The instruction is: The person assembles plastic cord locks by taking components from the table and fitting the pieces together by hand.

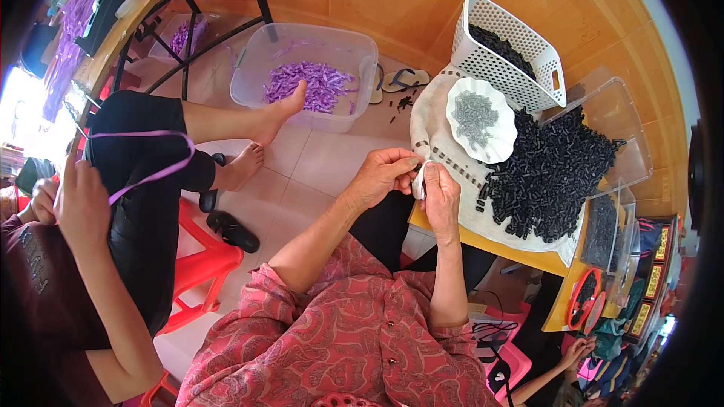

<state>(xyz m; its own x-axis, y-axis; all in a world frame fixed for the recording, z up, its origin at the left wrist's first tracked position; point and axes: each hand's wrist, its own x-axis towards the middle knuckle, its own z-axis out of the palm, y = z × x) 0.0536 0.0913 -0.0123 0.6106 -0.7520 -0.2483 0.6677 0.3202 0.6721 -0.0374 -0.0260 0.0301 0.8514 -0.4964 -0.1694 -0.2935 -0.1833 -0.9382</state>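
We saw a bright scene in soft daylight, probably from the far left, where the picture was burnt out to white. Shadows on the floor tiles were weak. The fisheye lens bent straight edges near the rim, and black corners framed the view. The centre was sharp; the edges were slightly blurred.

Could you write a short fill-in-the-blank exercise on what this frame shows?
1. The person's left hand and right hand pinch a small ____ piece between them.
2. The heap of small black cylinders lies on a ____ cloth.
3. The scalloped white dish holds small ____ pieces.

Missing words: white; cream; grey
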